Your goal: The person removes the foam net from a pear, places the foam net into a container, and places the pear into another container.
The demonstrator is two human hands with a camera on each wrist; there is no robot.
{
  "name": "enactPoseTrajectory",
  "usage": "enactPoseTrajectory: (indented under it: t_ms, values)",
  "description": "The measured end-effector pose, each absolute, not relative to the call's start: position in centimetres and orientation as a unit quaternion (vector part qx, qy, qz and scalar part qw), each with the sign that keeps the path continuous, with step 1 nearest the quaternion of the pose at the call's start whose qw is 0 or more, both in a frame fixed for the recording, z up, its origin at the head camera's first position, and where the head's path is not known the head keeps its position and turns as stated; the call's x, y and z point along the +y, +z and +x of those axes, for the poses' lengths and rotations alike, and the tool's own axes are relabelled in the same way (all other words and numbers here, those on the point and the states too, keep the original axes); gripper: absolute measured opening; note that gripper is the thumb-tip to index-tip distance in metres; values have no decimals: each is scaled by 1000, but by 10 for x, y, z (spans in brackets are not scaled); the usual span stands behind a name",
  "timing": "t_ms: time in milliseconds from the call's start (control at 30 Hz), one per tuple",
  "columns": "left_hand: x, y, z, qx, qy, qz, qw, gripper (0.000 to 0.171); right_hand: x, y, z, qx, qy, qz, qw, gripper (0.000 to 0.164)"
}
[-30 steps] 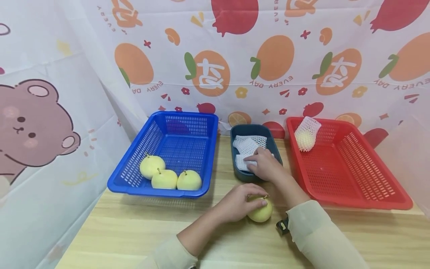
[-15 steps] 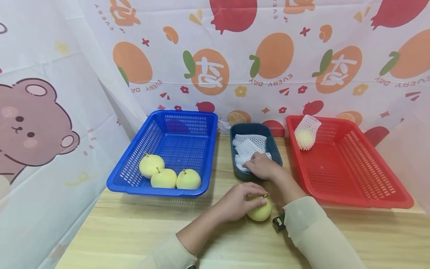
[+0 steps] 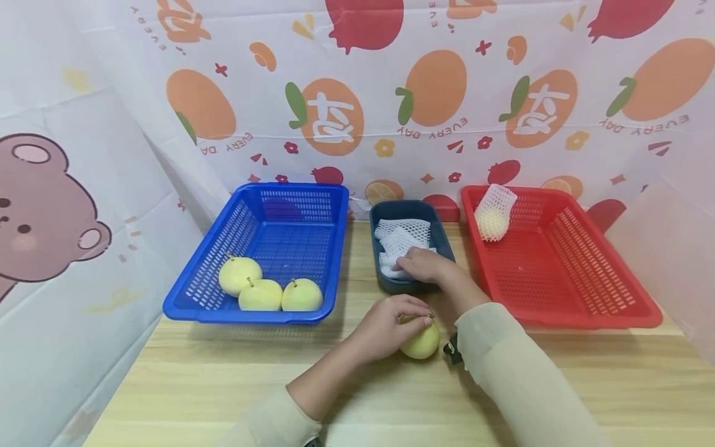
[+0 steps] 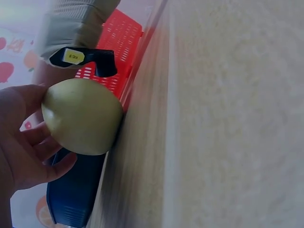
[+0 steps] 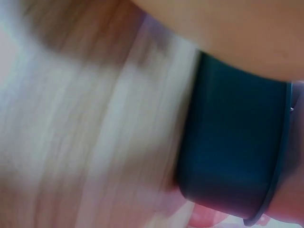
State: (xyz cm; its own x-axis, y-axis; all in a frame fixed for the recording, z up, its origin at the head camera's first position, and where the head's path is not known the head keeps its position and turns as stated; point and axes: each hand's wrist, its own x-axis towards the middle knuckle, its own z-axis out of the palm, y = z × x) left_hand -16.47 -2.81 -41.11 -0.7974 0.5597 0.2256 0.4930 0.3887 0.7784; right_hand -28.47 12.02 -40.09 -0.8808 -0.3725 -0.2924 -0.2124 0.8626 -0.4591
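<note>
In the head view my left hand (image 3: 385,329) grips a yellow-green pear (image 3: 421,341) on the table, its thumb and fingers round the top near the stem. The left wrist view shows this pear (image 4: 83,116) from the side. My right hand (image 3: 427,266) reaches into a small dark teal bin (image 3: 382,214) and pinches a white foam fruit net (image 3: 387,268) at its near end. More foam nets (image 3: 404,230) lie behind it. In the right wrist view only the teal bin's side (image 5: 232,137) and blurred skin show; the fingertips are hidden.
At left stands a blue basket (image 3: 341,248) with three pears (image 3: 260,295) near its front. A red basket (image 3: 564,267) at right holds a pear in a foam net (image 3: 494,220). Printed cloth (image 3: 374,93) hangs behind the wooden table (image 3: 212,385).
My right hand's fingers have drawn together on the near foam net. The left hand keeps its grip on the pear. The head view has turned slightly, shifting the scene left.
</note>
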Motion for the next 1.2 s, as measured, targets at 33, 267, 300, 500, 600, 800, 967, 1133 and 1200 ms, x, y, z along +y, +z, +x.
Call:
enactPoseTrajectory:
  t_ms: [33, 267, 300, 500, 600, 800, 967, 1133, 1200]
  values:
    - [-28, -411, -165, 833, 452, 316, 32, 18, 121, -401, -285, 946, -210, -160, 187, 43]
    - [-32, -404, -160, 849, 419, 322, 8, 18, 120, -402, -287, 943, -211, -172, 190, 27]
    - [-34, -401, -158, 849, 418, 322, 4, 18, 118, -403, -287, 944, -212, -164, 191, 25]
    - [-54, -365, -150, 846, 432, 311, -21, 15, 115, -403, -288, 955, -200, -103, 194, 21]
    - [-72, -336, -150, 849, 437, 296, -43, 13, 115, -402, -289, 956, -198, -91, 195, 21]
    - [-119, -279, -166, 863, 411, 266, -125, 14, 115, -401, -289, 957, -200, -87, 192, 19]
    - [-157, -267, -194, 893, 377, 192, -153, 19, 116, -403, -287, 956, -210, -75, 193, 19]
    - [-182, -287, -221, 928, 328, 117, -136, 20, 116, -406, -286, 955, -217, -74, 189, 19]
    - [-190, -296, -227, 941, 298, 97, -130, 21, 115, -406, -286, 955, -220, -76, 186, 19]
